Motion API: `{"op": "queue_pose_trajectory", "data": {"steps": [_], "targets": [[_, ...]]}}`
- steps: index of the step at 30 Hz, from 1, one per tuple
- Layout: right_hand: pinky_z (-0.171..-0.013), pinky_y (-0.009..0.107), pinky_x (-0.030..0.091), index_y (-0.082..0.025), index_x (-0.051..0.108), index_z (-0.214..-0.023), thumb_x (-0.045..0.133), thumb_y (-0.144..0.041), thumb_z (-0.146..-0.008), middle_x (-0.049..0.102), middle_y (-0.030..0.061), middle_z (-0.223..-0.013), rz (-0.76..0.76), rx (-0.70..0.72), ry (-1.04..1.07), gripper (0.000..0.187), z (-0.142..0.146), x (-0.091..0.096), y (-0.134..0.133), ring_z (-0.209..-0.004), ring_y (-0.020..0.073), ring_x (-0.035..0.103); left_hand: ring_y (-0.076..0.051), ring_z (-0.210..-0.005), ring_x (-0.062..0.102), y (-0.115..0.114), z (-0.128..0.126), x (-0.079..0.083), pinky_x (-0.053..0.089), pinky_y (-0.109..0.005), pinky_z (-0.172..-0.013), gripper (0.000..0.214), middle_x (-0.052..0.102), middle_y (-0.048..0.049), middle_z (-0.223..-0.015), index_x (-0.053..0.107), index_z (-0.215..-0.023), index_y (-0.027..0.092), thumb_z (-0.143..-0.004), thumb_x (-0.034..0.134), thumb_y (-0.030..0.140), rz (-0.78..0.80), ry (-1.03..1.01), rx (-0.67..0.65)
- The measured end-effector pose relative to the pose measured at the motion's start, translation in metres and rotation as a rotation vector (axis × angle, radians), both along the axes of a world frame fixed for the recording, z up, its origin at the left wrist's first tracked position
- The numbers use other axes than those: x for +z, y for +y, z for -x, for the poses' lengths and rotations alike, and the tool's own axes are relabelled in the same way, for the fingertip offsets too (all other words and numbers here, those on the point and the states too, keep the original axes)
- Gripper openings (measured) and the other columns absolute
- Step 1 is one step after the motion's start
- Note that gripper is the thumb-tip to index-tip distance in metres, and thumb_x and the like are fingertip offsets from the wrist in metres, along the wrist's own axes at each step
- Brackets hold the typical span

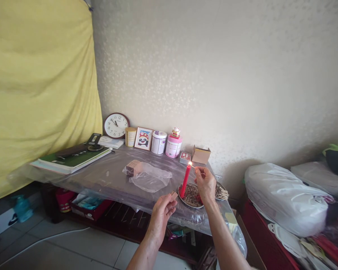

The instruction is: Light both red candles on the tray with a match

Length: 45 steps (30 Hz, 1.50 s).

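The right hand (205,183) is raised over the plastic-covered table (107,176), thumb and fingertips pinched on something too thin to make out, right beside the flame (189,163). A clear plastic bag (154,178) lies mid-table with a brown block (133,167) in its mouth. The round metal plate (182,200) at the near edge holds dark grainy matter, and the red candle (185,181) stands upright in it, just left of the right hand. A white tin (159,142) and a pink tin (173,146) stand closed at the wall; the small cardboard box (201,155) beside them is open, contents unseen. The left hand (162,212), lower and nearer, grips a small matchbox (174,195).
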State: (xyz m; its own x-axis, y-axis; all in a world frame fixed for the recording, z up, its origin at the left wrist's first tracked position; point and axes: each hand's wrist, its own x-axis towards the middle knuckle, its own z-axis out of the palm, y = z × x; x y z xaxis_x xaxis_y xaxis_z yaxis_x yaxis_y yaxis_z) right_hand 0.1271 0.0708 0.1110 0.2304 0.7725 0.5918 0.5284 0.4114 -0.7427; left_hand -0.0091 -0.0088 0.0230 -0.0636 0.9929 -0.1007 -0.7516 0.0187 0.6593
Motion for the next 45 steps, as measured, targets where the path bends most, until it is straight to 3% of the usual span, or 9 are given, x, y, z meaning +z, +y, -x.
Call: {"op": "queue_pose_trajectory", "data": {"steps": [20,34,38,41,42,45], "targets": [[-0.046,0.023,0.043,-0.017,0.064,-0.082,0.050,-0.040,-0.082,0.065,0.0028,-0.064,0.009,0.017,-0.004,0.027,-0.001,-0.001,-0.004,-0.047,0.0146,0.056,-0.019,-0.087,0.061,-0.001,0.000,0.001,0.042,-0.032,-0.081,0.021,0.065,-0.0028,-0.080,0.064,-0.081,0.019,-0.075,0.067,0.038,0.003,-0.009,-0.006],[-0.045,0.023,0.041,-0.017,0.064,-0.079,0.057,-0.045,-0.077,0.061,-0.0009,-0.059,0.008,0.072,0.088,0.029,-0.007,0.014,-0.011,-0.043,0.0121,0.052,-0.019,-0.088,0.062,0.000,0.000,-0.001,0.043,-0.032,-0.080,0.022,0.066,-0.0030,-0.081,0.064,-0.079,0.018,-0.072,0.069,0.038,0.026,-0.015,0.012],[-0.043,0.021,0.040,-0.017,0.061,-0.073,0.058,-0.049,-0.076,0.055,-0.0039,-0.054,-0.013,0.137,0.177,0.031,-0.028,0.036,-0.021,-0.042,0.0092,0.048,-0.020,-0.087,0.063,-0.001,0.000,0.000,0.043,-0.032,-0.080,0.021,0.065,-0.0025,-0.076,0.062,-0.074,0.018,-0.070,0.070,0.037,0.028,-0.018,0.022],[-0.046,0.020,0.040,-0.019,0.062,-0.074,0.062,-0.046,-0.075,0.058,-0.0026,-0.066,-0.082,0.228,0.326,0.028,-0.059,0.051,-0.024,-0.046,0.0066,0.046,-0.020,-0.087,0.063,-0.002,0.000,0.000,0.043,-0.032,-0.081,0.020,0.066,-0.0024,-0.077,0.063,-0.075,0.019,-0.071,0.070,0.038,0.031,-0.001,0.017],[-0.046,0.021,0.040,-0.019,0.062,-0.074,0.061,-0.047,-0.075,0.060,-0.0011,-0.069,-0.097,0.217,0.346,0.028,-0.072,0.052,-0.023,-0.046,0.0067,0.045,-0.020,-0.088,0.063,-0.002,0.000,-0.001,0.043,-0.032,-0.081,0.021,0.066,-0.0024,-0.078,0.064,-0.076,0.019,-0.071,0.070,0.038,0.032,0.003,0.013],[-0.048,0.024,0.042,-0.018,0.064,-0.077,0.052,-0.054,-0.076,0.063,0.0025,-0.069,-0.019,0.008,0.193,0.038,-0.109,0.041,-0.013,-0.048,0.0102,0.049,-0.020,-0.089,0.063,-0.001,0.000,-0.003,0.043,-0.033,-0.082,0.022,0.067,-0.0038,-0.082,0.065,-0.080,0.018,-0.071,0.069,0.038,0.036,0.013,0.003]]}}
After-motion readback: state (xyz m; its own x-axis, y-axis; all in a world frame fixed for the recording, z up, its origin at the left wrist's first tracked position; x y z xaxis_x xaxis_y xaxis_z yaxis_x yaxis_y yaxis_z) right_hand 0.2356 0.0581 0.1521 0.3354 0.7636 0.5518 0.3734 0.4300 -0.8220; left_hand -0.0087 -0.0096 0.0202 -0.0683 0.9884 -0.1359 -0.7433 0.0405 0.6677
